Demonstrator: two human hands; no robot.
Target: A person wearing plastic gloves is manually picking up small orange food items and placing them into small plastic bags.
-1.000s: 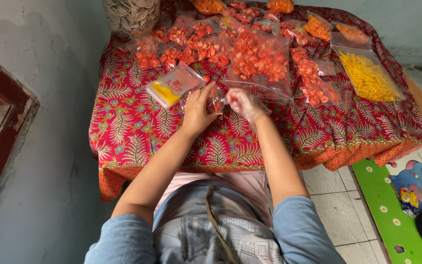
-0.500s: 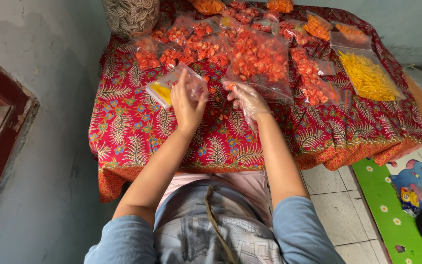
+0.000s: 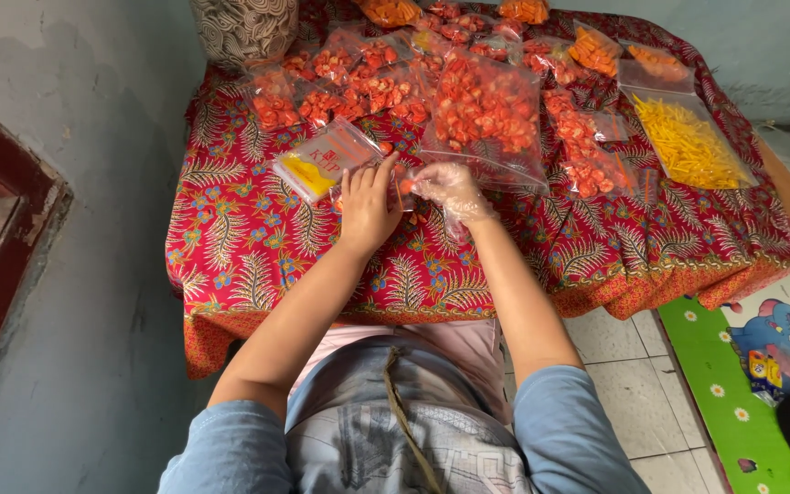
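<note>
Item: small clear bag point(image 3: 401, 187), held above the table point(image 3: 230, 238), just in front of the large clear bag of red-orange pieces point(image 3: 486, 114), which serves as landmark.

Left hand point(image 3: 368, 206): bare, fingers closed on the small bag's left side.

Right hand point(image 3: 450, 187): in a thin clear glove, fingertips pinched on a red-orange piece point(image 3: 407, 186) at the small bag's mouth. The two hands meet, nearly touching.

Left of the landmark: flat packet with yellow and red print point(image 3: 326, 160). Behind-left: smaller filled bags point(image 3: 322, 87). Right: bag of yellow sticks point(image 3: 688, 142).

Risk, as judged: the slick glove may lose its pinch and drop the piece onto the patterned cloth, where red hides it. If the left fingers let the mouth fold shut, the piece would miss. A loose hold could tip the small bag and spill it.
</note>
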